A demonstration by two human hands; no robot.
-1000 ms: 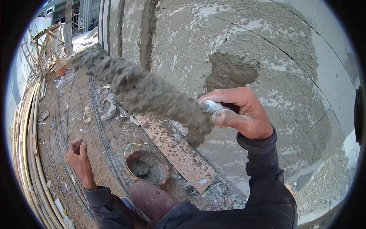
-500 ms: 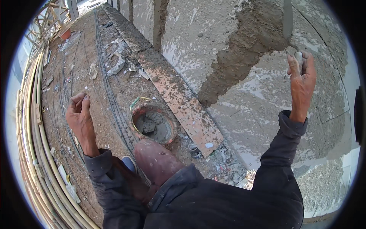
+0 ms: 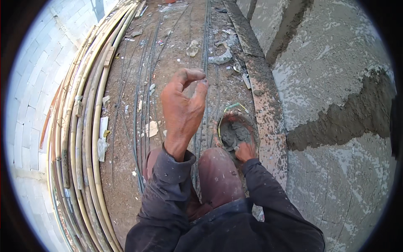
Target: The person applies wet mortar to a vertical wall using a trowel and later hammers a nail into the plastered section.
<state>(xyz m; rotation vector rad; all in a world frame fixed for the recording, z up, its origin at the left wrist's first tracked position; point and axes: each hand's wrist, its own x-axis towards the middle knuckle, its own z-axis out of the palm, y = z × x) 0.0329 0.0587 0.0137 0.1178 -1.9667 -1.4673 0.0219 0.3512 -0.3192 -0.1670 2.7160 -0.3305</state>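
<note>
Since it left the wall (image 3: 327, 180), the right hand (image 3: 245, 152) has reached the bucket (image 3: 251, 126).

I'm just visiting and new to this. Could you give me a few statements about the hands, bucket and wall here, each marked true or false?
1. The right hand is at the round, reddish bucket. True.
2. The bucket is empty. False: thick grey mortar lies in it.
3. Both hands are down at the bucket. False: the left hand is raised away from it, fingers curled.
4. A long, flat, pinkish board splattered with grey lies between the bucket and the wall, which is rough and grey. True.
5. The wall is one even shade throughout. False: a darker, wet-looking band crosses it.
6. Long, yellowish bamboo poles lie to the person's left. True.
</note>
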